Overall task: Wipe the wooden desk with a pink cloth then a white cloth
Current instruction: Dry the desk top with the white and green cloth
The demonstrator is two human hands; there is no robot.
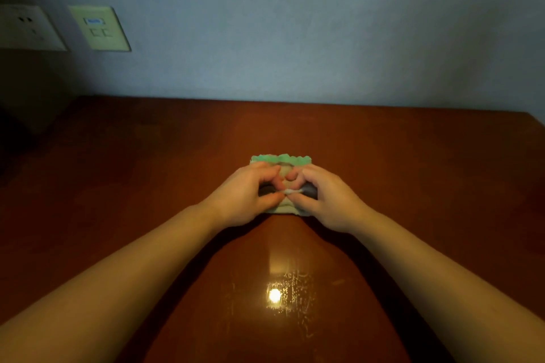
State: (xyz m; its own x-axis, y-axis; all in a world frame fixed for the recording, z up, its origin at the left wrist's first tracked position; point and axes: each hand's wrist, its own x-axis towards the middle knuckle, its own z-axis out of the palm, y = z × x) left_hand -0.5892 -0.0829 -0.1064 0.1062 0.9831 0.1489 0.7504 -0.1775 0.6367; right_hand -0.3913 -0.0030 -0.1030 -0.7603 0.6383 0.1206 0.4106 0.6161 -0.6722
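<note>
A small folded cloth (pixel 281 160), pale with a scalloped far edge that reads greenish in this light, lies mid-tabletop (pixel 413 174) on glossy reddish-brown wood, its raised middle fold pinched by the curled fingers (pixel 265 171) of the left hand (pixel 244 194) and right hand (pixel 324 196), set close together.

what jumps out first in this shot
The left hand and right hand meet at centre, pinching a folded cloth with a green scalloped far edge. A bright glare shines on the desk nearer the camera, and two wall plates sit upper left.
</note>
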